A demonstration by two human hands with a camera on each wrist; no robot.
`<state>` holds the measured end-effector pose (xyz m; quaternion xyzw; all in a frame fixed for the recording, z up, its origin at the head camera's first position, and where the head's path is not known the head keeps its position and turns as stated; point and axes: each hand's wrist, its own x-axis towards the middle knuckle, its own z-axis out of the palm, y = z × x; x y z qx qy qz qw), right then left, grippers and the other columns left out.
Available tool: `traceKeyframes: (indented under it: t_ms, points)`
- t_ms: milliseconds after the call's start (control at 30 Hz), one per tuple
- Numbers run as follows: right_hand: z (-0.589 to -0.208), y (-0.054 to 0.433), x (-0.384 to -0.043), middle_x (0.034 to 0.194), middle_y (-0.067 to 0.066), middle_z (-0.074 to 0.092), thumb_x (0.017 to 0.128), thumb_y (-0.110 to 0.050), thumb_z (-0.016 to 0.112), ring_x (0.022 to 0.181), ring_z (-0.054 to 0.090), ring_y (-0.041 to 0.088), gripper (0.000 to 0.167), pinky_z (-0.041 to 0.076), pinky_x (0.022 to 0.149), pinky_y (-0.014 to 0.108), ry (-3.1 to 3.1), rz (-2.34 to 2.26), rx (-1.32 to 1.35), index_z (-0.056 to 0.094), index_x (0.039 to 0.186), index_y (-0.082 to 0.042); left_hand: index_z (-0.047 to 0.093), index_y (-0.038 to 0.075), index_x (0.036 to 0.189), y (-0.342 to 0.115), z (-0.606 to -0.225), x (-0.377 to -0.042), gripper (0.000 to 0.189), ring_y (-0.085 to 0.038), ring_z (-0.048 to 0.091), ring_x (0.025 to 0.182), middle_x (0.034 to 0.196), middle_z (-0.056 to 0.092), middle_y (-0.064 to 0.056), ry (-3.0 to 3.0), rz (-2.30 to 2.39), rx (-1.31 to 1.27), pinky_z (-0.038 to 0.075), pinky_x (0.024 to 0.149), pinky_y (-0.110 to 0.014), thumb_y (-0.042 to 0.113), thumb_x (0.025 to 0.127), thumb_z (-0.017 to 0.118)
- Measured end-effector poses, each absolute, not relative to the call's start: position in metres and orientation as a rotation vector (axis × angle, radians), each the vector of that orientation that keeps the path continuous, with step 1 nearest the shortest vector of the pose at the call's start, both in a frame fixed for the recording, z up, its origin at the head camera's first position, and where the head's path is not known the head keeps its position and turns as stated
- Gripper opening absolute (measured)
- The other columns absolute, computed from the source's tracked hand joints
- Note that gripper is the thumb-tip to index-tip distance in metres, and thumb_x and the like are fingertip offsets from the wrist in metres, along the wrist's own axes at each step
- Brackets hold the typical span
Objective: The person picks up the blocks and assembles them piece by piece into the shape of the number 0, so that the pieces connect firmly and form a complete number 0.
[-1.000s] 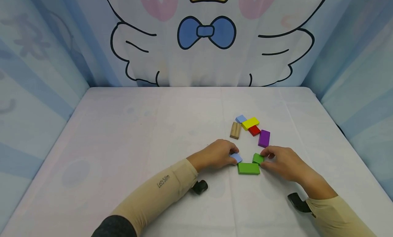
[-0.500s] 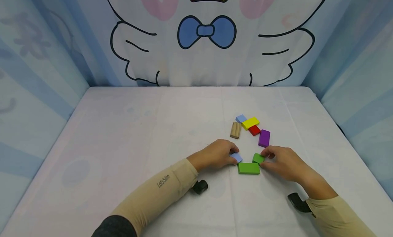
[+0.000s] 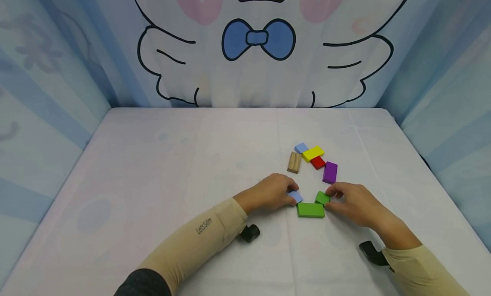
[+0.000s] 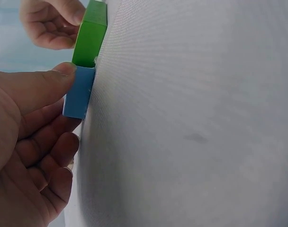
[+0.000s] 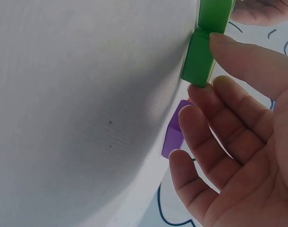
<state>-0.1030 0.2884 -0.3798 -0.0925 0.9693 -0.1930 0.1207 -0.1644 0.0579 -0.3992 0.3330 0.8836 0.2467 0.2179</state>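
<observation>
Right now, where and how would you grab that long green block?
Probably at the middle of the long green block, pinching its near and far long sides from above. It lies flat, and no block stands against the middle of those sides. Its far corners look crowded: the left hand pinches a light blue block at one, the right hand a small green block at the other.

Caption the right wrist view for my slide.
Fingers of the right hand pinch one green block; a purple block lies beyond.
</observation>
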Motion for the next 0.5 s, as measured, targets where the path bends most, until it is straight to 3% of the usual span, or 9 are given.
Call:
traceKeyframes:
  t_ms: [500]
  points:
    - [-0.3790, 0.2890, -0.1021, 0.099, 0.004, 0.066, 0.087, -0.020, 0.077, 0.095, 0.058, 0.029, 0.030, 0.052, 0.083, 0.049, 2.834, -0.566, -0.282, 0.068, 0.110, -0.002, 0.068, 0.008, 0.127, 0.0571, -0.3987, -0.1638, 0.038, -0.007, 0.059, 0.105, 0.118, 0.069, 0.002, 2.455, 0.691, 0.947, 0.044, 0.093, -0.018, 0.023, 0.093, 0.074]
